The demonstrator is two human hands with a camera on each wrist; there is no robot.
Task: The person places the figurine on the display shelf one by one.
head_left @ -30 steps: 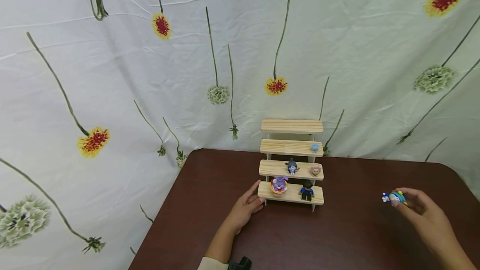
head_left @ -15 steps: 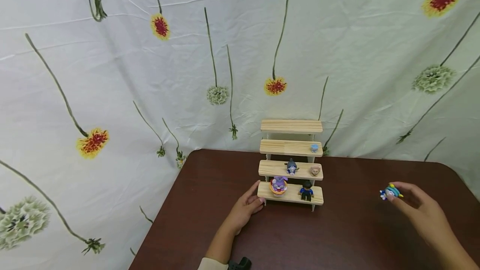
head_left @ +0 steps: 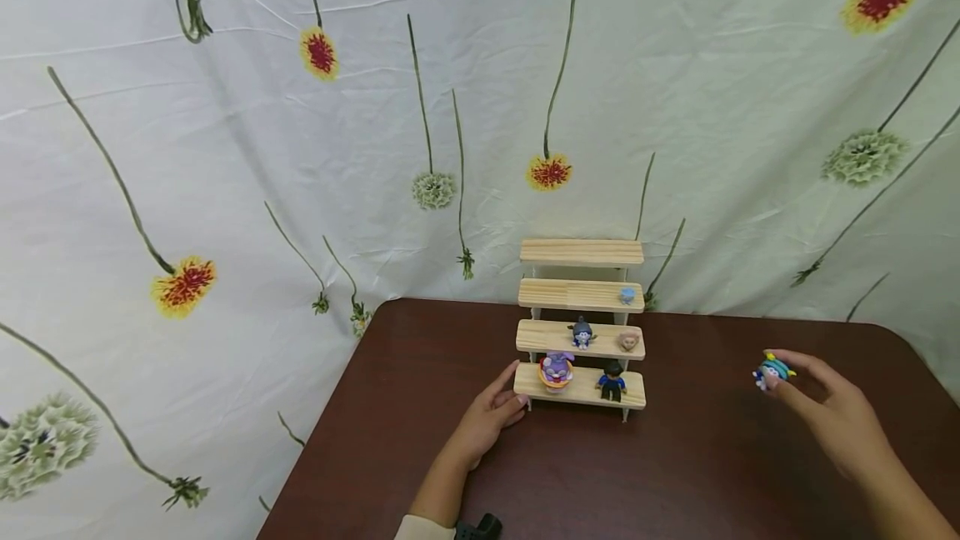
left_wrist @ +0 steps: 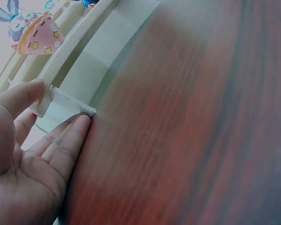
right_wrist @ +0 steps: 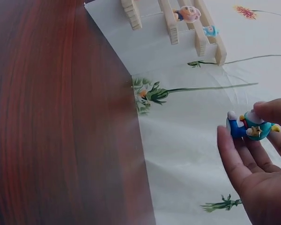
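Note:
A small toy figure [head_left: 772, 372] with a teal hat, yellow tips and a blue-and-white body is pinched between the thumb and fingers of my right hand [head_left: 843, 415], raised at the right side of the table. In the right wrist view the figure [right_wrist: 250, 125] lies sideways in the fingers. My left hand [head_left: 483, 425] holds the left end of the lowest plank of a wooden stepped display shelf [head_left: 581, 252]. In the left wrist view, the thumb lies on the plank's end [left_wrist: 46, 101], with other fingers against the pale side support.
A purple rabbit figure [head_left: 556, 370] and a black-haired figure [head_left: 612, 382] stand on the lowest plank. Above are a grey-hatted figure [head_left: 582, 333], a pinkish head [head_left: 628, 341] and a small blue figure [head_left: 627, 296]. A flowered cloth [head_left: 360, 123] hangs behind the dark table [head_left: 600, 473].
My right hand has moved slightly left and away from me with the toy figure, which has turned from sideways to more upright. My left hand stays at the shelf.

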